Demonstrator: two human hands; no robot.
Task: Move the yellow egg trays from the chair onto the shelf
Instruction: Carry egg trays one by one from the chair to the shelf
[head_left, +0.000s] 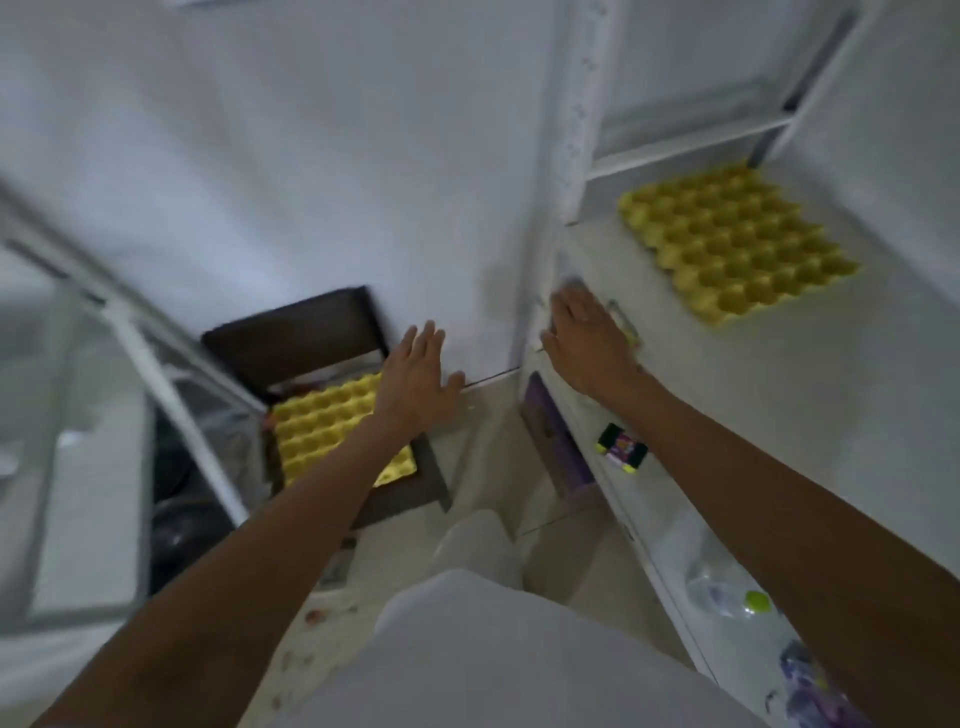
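A yellow egg tray (737, 247) lies flat on the white shelf (779, 405) at the upper right. A second yellow egg tray (322, 426) rests on the seat of a dark brown chair (296, 327) at the left, against the wall. My left hand (418, 376) hovers above the chair tray's right edge, palm down, fingers spread and empty. My right hand (587, 335) is over the shelf's left front corner, fingers apart, holding nothing. My left forearm covers part of the chair tray.
A small black and yellow pack (621, 447) sits on the shelf's front edge. A clear bottle with a green cap (737, 597) lies lower right. A purple box (556, 436) stands under the shelf. A white metal frame (171, 395) leans at the left.
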